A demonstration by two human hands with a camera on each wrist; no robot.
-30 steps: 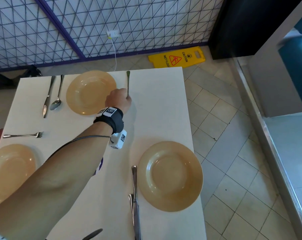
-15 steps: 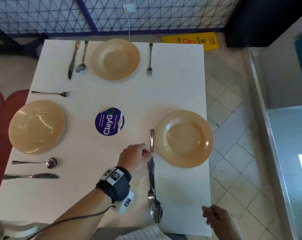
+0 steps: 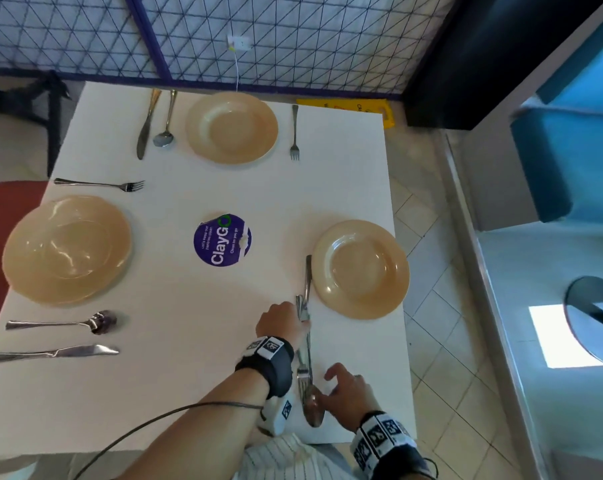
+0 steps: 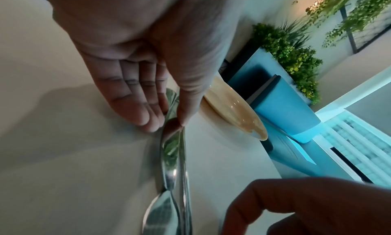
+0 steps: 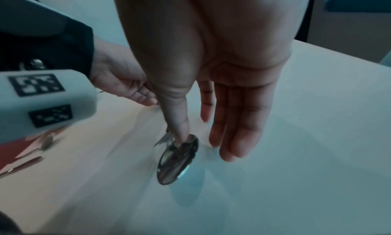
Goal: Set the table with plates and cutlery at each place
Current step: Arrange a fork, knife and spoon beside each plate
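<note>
Three tan plates sit on the white table point(image 3: 189, 358): far point(image 3: 232, 128), left point(image 3: 66, 249) and right point(image 3: 360, 268). Just left of the right plate lies a bundle of cutlery: a knife point(image 3: 308, 275), a fork point(image 3: 302, 377) and a spoon point(image 3: 313, 408). My left hand point(image 3: 284, 318) pinches the bundle's handles point(image 4: 172, 121) between thumb and fingers. Near the table's front edge my right hand point(image 3: 345, 389) keeps its fingers straight, and its thumb presses on the spoon bowl point(image 5: 177, 160).
The far place has a knife point(image 3: 147, 126), a spoon point(image 3: 166, 123) and a fork point(image 3: 294, 133). The left place has a fork point(image 3: 99, 184), a spoon point(image 3: 64, 323) and a knife point(image 3: 50, 353). A purple round sticker point(image 3: 222, 240) marks the table's middle. A red seat point(image 3: 2, 209) stands at left.
My left hand left the fork beside the far plate and came back to the bundle by the right plate. My right hand has moved in onto the spoon bowl.
</note>
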